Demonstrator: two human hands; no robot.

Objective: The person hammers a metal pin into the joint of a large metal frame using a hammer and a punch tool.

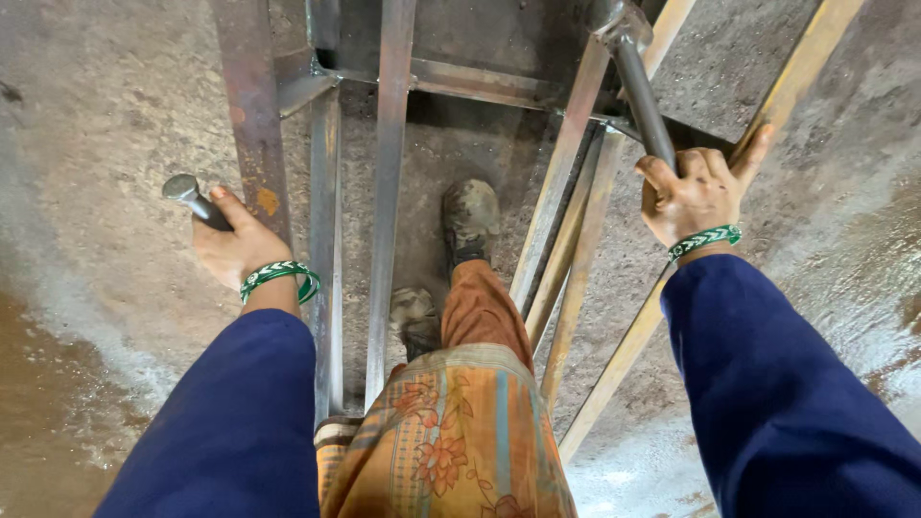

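Blue sleeves (240, 422) lead to both hands. The left hand (235, 247), at nine o'clock, clenches a hammer (187, 195); the right hand (693, 197), at two o'clock, clenches a steel rod (641, 91). A slipping grip could likely drop either onto the boots (468, 216) inside the metal frame (389, 144).

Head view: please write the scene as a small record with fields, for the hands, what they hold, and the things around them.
left hand: left hand closed around a grey metal handle with a round end
right hand: right hand gripping a grey metal bar that slants up toward the frame
wrists: a green and white woven bracelet on each
frame: welded steel frame of rusty square tubes, lying on the floor
feet: a worn shoe stands between the tubes
floor: rough concrete floor, wet patches at the sides
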